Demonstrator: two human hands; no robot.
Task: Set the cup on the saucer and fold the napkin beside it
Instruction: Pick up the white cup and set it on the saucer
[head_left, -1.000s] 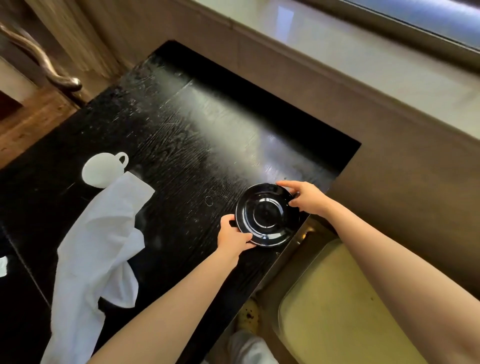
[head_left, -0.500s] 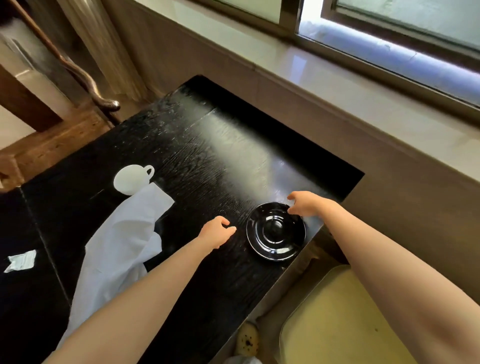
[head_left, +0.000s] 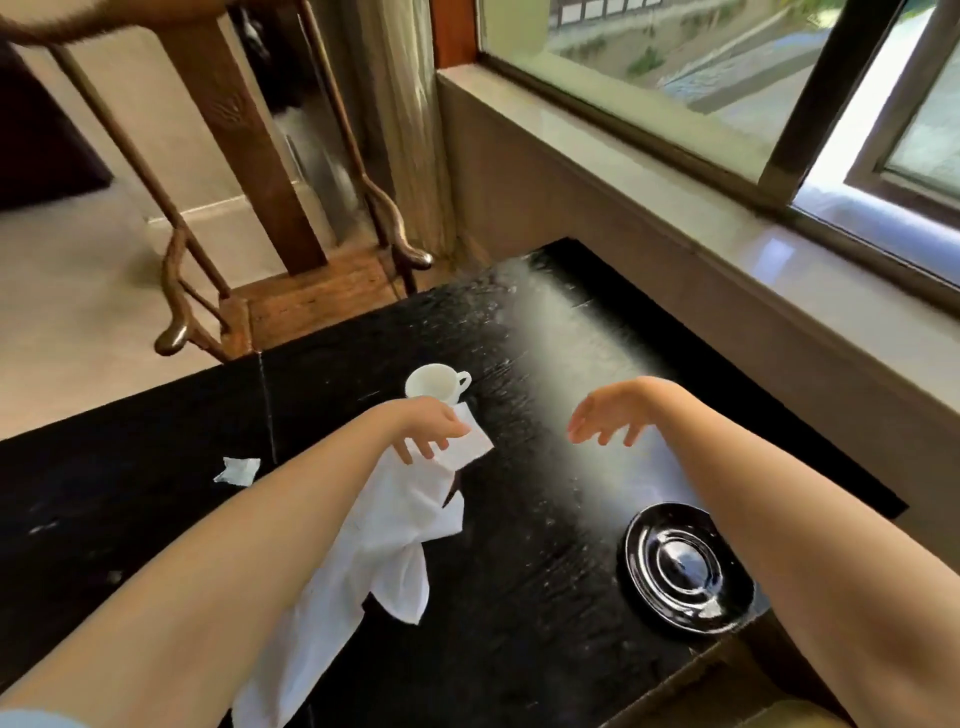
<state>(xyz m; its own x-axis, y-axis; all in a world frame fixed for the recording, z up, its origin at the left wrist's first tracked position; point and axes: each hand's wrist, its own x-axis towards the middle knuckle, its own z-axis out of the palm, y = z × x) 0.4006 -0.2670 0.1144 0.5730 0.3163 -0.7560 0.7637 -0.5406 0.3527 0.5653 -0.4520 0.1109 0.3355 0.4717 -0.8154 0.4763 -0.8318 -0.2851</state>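
Paper scrap (head_left: 237, 471) far left on black counter (head_left: 519, 597); crumpled white napkin (head_left: 379, 545) trails toward near edge, its far corner just beside white cup (head_left: 434, 383), upright, handle to the right. Left hand (head_left: 428, 428) over that corner, fingers loose and spread, contact with the cloth unclear. Right hand (head_left: 610, 415) hangs released above bare counter, grasping nothing; black saucer (head_left: 685, 569) empty near right edge, well apart from cup

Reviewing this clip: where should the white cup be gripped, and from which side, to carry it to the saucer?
Probably by the body of the white cup, from above and the person's near side. It stands upright, its small handle points right and away, and the napkin meets its near edge. The left hand, open above the napkin, is closest; the saucer sits empty.
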